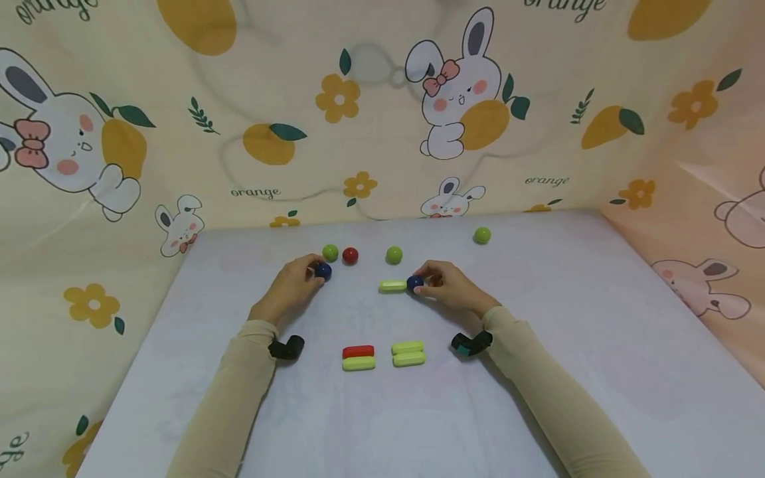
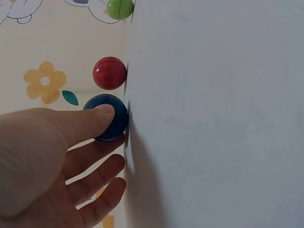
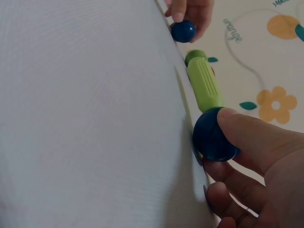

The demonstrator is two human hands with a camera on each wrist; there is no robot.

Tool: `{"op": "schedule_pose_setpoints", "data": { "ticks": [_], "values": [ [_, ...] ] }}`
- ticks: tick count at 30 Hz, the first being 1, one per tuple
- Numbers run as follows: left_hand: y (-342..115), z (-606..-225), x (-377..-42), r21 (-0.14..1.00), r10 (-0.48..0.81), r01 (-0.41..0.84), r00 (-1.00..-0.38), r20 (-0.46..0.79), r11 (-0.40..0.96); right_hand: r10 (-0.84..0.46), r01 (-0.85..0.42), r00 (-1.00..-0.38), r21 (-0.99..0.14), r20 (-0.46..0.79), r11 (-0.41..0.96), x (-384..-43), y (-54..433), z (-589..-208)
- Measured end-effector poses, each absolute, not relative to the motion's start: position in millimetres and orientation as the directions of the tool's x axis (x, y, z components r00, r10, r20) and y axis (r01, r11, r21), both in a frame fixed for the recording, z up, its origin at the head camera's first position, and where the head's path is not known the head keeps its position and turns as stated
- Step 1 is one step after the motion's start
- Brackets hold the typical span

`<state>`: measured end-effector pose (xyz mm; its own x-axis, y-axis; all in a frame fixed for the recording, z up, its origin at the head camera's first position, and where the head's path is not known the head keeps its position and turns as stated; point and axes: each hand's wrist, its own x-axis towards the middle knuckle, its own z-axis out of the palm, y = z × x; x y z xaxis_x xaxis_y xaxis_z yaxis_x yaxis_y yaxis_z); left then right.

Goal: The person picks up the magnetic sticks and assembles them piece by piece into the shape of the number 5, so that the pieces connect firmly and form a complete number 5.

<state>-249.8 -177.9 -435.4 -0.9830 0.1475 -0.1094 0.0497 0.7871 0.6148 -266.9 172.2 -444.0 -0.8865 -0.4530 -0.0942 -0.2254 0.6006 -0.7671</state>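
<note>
With thumb and fingers my left hand (image 1: 293,284) pinches a dark blue ball (image 1: 323,271), low over the table. Just behind that ball are a green ball (image 1: 331,252) and a red ball (image 1: 350,255). My right hand (image 1: 449,285) grips a second blue ball (image 1: 415,284) between thumb and fingers. This ball meets the right end of a light green ridged rod (image 1: 392,286) lying crosswise. In the right wrist view the rod (image 3: 205,84) points away from the held ball toward my left hand and its ball (image 3: 183,31).
Nearer me lie a red rod (image 1: 358,351) against a light green rod (image 1: 358,364), and a pair of light green rods (image 1: 408,354) side by side. Farther back sit a green ball (image 1: 394,255) and another green ball (image 1: 482,235). A printed cloth (image 1: 382,146) rises behind the white tabletop (image 1: 526,265).
</note>
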Motion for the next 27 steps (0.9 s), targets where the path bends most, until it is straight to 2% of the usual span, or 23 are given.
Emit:
{"op": "schedule_pose_setpoints", "data": {
  "ticks": [27],
  "values": [
    [-159, -426, -247, 0.608, 0.198, 0.084, -0.973, -0.122, 0.789, -0.466, -0.248, -0.882, -0.769, -0.072, 0.589, -268, 173, -446]
  ]
}}
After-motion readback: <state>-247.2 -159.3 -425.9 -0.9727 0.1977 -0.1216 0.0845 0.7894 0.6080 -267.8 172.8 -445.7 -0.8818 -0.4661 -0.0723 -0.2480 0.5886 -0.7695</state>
